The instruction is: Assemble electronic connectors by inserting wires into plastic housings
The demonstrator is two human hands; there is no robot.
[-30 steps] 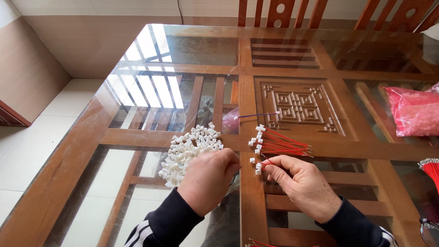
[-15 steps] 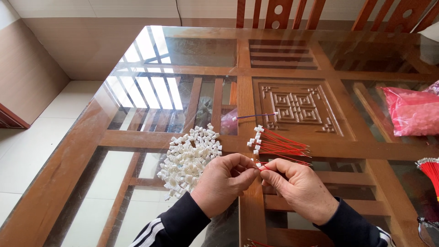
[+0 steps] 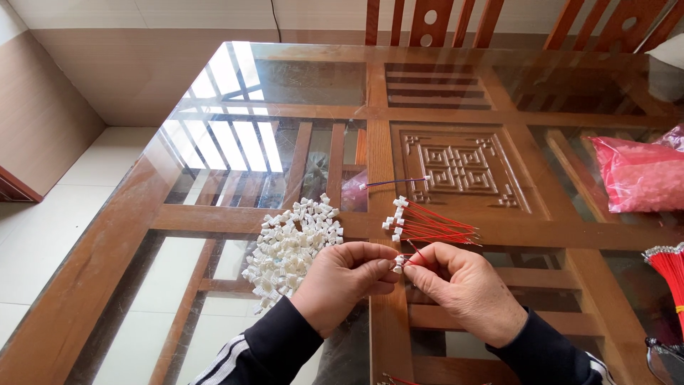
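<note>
Left hand (image 3: 340, 284) and right hand (image 3: 463, 289) pinched shut together on a tiny white plug (image 3: 400, 262) with a thin red wire (image 3: 415, 251), just above the glass worktop (image 3: 214, 93). Probably light, slippery, easily bent; best gripped by the plug. White plug pile (image 3: 291, 242) alongside.

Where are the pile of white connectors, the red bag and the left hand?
pile of white connectors (image 3: 288, 246), head view, middle of the heap.
red bag (image 3: 634, 175), head view, its front face.
left hand (image 3: 340, 279), head view, back of the hand.
</note>
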